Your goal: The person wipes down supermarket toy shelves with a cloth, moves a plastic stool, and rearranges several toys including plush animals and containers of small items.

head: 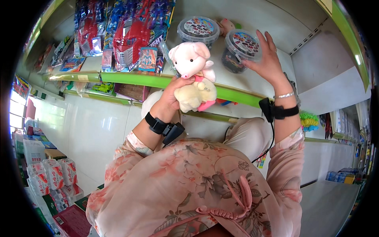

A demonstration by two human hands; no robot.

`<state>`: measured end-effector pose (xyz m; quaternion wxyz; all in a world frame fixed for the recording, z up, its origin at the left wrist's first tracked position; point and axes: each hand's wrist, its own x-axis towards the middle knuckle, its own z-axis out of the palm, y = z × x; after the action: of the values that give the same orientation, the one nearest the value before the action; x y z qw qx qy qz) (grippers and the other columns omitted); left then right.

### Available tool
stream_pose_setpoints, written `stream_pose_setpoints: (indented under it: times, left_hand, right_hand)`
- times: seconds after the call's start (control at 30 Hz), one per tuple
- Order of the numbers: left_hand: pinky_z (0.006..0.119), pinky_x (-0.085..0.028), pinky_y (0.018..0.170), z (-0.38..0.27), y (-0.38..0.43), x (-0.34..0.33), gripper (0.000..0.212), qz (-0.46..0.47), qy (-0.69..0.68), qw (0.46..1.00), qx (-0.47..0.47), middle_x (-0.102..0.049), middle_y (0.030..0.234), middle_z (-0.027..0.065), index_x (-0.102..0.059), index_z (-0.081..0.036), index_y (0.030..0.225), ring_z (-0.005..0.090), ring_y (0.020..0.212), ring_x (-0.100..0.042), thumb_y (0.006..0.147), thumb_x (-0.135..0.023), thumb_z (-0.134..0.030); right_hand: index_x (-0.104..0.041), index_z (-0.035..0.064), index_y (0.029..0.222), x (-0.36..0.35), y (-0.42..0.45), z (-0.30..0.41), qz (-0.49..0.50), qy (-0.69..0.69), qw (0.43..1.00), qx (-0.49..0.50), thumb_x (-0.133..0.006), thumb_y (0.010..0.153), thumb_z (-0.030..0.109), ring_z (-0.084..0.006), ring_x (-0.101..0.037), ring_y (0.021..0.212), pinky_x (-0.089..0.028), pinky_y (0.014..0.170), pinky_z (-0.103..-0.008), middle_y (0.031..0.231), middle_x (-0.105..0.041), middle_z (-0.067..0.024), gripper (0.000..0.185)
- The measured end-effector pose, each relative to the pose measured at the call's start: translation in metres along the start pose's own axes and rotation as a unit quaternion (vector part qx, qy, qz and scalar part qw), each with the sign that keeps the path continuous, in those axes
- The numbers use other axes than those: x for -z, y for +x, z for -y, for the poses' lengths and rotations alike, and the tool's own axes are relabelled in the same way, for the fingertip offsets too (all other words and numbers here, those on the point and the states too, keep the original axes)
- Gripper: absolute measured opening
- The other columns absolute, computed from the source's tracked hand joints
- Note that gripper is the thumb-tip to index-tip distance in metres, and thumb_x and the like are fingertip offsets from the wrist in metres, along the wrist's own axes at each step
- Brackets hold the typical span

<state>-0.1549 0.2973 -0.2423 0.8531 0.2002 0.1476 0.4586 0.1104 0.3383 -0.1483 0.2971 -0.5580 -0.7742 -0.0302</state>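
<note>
My left hand (173,93) is closed around a plush pig toy (189,60) with a pale pink head and a cream-coloured body. Its fingers are partly hidden behind the toy, which is held up over the shelf's front edge. My right hand (268,65) is at the right side of a clear plastic tub (235,63) with a printed lid. The thumb meets the tub near its rim and handle, while the fingers stretch apart beside it. A second lidded tub (197,29) stands to the left. Behind the two tubs, another plush toy (227,26) is partly hidden.
Packaged toys with red plastic parts (130,41) stand on the shelf's left. A green price strip (242,96) runs along the shelf edge. Below it is a lower shelf (133,91) with more goods. Packs of bottles (54,174) stand on the floor at lower left.
</note>
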Motion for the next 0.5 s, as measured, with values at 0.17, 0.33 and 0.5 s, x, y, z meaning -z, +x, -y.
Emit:
stream_pose_setpoints:
  times: [0.17,0.33,0.5]
  left_hand:
    - [0.037,-0.051,0.075,0.000,-0.002,0.004,0.038,-0.030,0.036,0.998,-0.030,-0.058,0.096,0.0130,-0.047,0.001,0.110,0.0249,0.085,-0.060,0.074,-0.057,-0.006]
    - [0.036,-0.051,0.076,0.001,-0.001,0.007,0.038,-0.013,0.039,0.998,-0.039,-0.058,0.096,0.0123,-0.048,0.001,0.109,0.0245,0.085,-0.059,0.074,-0.058,-0.007]
    - [0.039,-0.046,0.084,-0.002,-0.003,0.014,0.043,-0.019,0.042,0.998,-0.040,-0.055,0.105,0.0136,-0.044,0.001,0.115,0.0265,0.096,-0.056,0.076,-0.056,-0.010]
  right_hand:
    - [-0.024,0.0126,0.135,-0.013,0.038,-0.009,0.123,-0.065,0.990,0.013,-0.074,0.054,0.043,-0.0415,-0.015,0.127,-0.025,0.101,-0.0412,0.138,-0.015,-0.0245,0.100]
    - [-0.016,0.0097,0.137,-0.016,0.060,-0.015,0.320,-0.120,0.939,-0.041,-0.066,0.061,0.054,-0.0408,-0.011,0.128,-0.017,0.104,-0.0405,0.138,-0.010,-0.0290,0.102]
    - [-0.014,0.0072,0.137,-0.012,0.062,-0.011,0.326,-0.136,0.935,-0.030,-0.062,0.062,0.059,-0.0397,-0.013,0.128,-0.019,0.104,-0.0381,0.138,-0.010,-0.0289,0.103]
